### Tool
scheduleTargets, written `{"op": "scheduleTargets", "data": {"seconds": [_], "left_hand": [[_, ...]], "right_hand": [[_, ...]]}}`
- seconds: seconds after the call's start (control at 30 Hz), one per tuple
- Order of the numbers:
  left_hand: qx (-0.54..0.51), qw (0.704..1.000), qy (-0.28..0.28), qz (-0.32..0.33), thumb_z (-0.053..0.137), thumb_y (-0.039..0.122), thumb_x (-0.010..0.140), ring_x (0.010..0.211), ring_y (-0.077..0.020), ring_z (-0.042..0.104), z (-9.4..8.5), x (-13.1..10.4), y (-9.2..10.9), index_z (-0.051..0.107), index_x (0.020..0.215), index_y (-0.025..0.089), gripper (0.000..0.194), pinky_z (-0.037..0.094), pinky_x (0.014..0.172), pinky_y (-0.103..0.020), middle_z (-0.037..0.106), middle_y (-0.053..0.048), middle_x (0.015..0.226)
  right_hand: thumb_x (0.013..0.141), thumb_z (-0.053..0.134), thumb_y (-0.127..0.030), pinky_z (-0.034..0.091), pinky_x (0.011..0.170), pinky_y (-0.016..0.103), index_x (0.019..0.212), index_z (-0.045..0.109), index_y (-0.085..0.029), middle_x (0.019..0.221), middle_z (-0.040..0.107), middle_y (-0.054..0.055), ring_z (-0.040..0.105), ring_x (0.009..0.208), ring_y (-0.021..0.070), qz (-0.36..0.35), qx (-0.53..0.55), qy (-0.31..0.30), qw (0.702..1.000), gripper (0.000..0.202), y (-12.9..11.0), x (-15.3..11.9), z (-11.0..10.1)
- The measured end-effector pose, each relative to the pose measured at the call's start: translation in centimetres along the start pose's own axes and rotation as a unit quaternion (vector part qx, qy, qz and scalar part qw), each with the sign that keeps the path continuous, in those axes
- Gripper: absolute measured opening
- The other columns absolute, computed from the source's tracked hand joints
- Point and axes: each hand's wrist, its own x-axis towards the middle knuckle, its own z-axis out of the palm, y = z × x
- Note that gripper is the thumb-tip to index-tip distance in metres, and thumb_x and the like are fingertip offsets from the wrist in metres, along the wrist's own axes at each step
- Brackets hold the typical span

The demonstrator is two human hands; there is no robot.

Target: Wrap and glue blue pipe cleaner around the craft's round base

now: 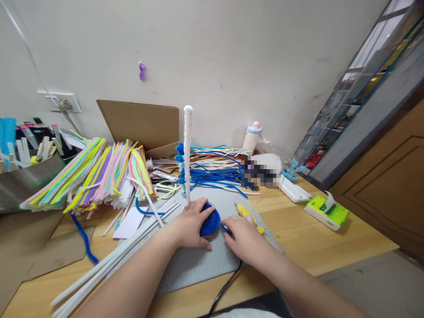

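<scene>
A round blue disc point(210, 219), seemingly coiled from pipe cleaner, lies on the grey cutting mat point(195, 269). My left hand point(194, 223) holds it from the left, index finger over its top and thumb at the near side. At its right edge my right hand point(243, 236) pinches a blue pipe cleaner point(225, 228). Beyond my left fingers stands an upright white fuzzy-wrapped stick point(187, 150); its foot is hidden. Blue and pale looped pieces point(180, 165) show just behind this stick. A yellow tool with a metal tip, probably a glue gun point(247, 214), lies beside my right hand.
Bundles of coloured pipe cleaners point(86, 176) are at the left, with white sticks point(109, 263) in front. More blue pipe cleaners point(215, 176) lie behind the mat. A green tissue pack point(327, 212) and a bottle point(251, 139) stand right. A black cord point(225, 287) crosses the front edge.
</scene>
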Motion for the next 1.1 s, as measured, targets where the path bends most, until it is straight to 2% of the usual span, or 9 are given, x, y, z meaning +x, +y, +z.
{"op": "scheduleTargets", "data": {"seconds": [0.2,0.33,0.43,0.53,0.6,0.67,0.8,0.93,1.1], "left_hand": [[0.008,0.999,0.031,0.014,0.076,0.049,0.056,0.128,-0.0337,0.034,0.0,0.2,0.1,0.040,0.137,0.024,0.093,0.029,0.107,-0.044,0.034,-0.013,0.141],[0.020,0.998,0.055,-0.009,0.074,0.050,0.057,0.124,-0.0336,0.038,0.3,0.3,0.8,0.042,0.135,0.023,0.089,0.031,0.105,-0.045,0.038,-0.013,0.137],[0.037,0.994,0.077,-0.064,0.072,0.050,0.057,0.119,-0.0334,0.041,0.8,0.6,2.1,0.046,0.131,0.022,0.083,0.033,0.102,-0.045,0.042,-0.013,0.131],[0.062,0.981,0.111,-0.146,0.069,0.048,0.059,0.115,-0.0330,0.044,1.7,1.0,3.6,0.049,0.126,0.019,0.076,0.034,0.100,-0.045,0.046,-0.014,0.125],[0.077,0.968,0.132,-0.198,0.066,0.048,0.061,0.116,-0.0339,0.043,2.2,1.2,4.4,0.048,0.126,0.017,0.074,0.032,0.101,-0.046,0.045,-0.015,0.126],[0.084,0.962,0.138,-0.220,0.065,0.049,0.061,0.121,-0.0351,0.039,2.6,1.2,4.8,0.046,0.128,0.016,0.077,0.029,0.103,-0.047,0.041,-0.017,0.131],[0.083,0.971,0.116,-0.192,0.066,0.052,0.058,0.125,-0.0355,0.035,2.4,0.9,4.5,0.042,0.133,0.015,0.087,0.026,0.106,-0.046,0.037,-0.017,0.136],[0.092,0.972,0.123,-0.177,0.062,0.045,0.061,0.119,-0.0333,0.040,2.1,0.6,4.2,0.044,0.132,0.015,0.079,0.029,0.104,-0.044,0.045,-0.015,0.129],[0.093,0.971,0.128,-0.177,0.062,0.046,0.061,0.116,-0.0326,0.042,2.0,0.7,4.2,0.046,0.130,0.016,0.077,0.032,0.102,-0.043,0.047,-0.015,0.127]], "right_hand": [[0.081,0.050,-0.019,0.029,0.082,0.035,0.098,0.065,-0.020,0.094,0.066,0.007,0.056,0.097,0.0228,-0.007,0.001,0.009,1.000,0.022,-0.2,0.1,0.4],[0.081,0.051,-0.019,0.027,0.081,0.035,0.098,0.065,-0.021,0.094,0.066,0.006,0.055,0.098,0.0232,0.003,-0.012,0.010,1.000,0.022,0.0,0.3,0.3],[0.082,0.049,-0.019,0.026,0.081,0.036,0.097,0.065,-0.022,0.095,0.066,0.006,0.054,0.100,0.0235,0.008,-0.027,0.017,0.999,0.022,0.3,0.7,0.1],[0.083,0.048,-0.018,0.025,0.082,0.036,0.101,0.064,-0.022,0.098,0.066,0.007,0.053,0.102,0.0235,0.007,-0.032,0.023,0.999,0.024,0.8,1.1,0.2],[0.083,0.048,-0.018,0.024,0.082,0.036,0.104,0.063,-0.022,0.101,0.066,0.007,0.053,0.103,0.0236,0.008,-0.035,0.026,0.999,0.027,1.0,1.3,0.4],[0.082,0.049,-0.017,0.025,0.081,0.036,0.106,0.063,-0.023,0.102,0.066,0.007,0.053,0.103,0.0237,0.011,-0.036,0.026,0.999,0.028,1.2,1.5,0.7],[0.082,0.049,-0.017,0.024,0.082,0.036,0.107,0.062,-0.024,0.102,0.066,0.006,0.053,0.104,0.0227,0.008,-0.031,0.024,0.999,0.030,1.4,1.5,0.9],[0.083,0.049,-0.018,0.025,0.081,0.035,0.105,0.064,-0.024,0.101,0.067,0.005,0.054,0.103,0.0216,0.014,-0.022,0.027,0.999,0.027,1.5,1.4,0.9],[0.082,0.050,-0.018,0.024,0.079,0.035,0.094,0.067,-0.024,0.095,0.068,0.005,0.055,0.098,0.0214,0.018,-0.022,0.033,0.999,0.022,1.2,1.2,0.8]]}}
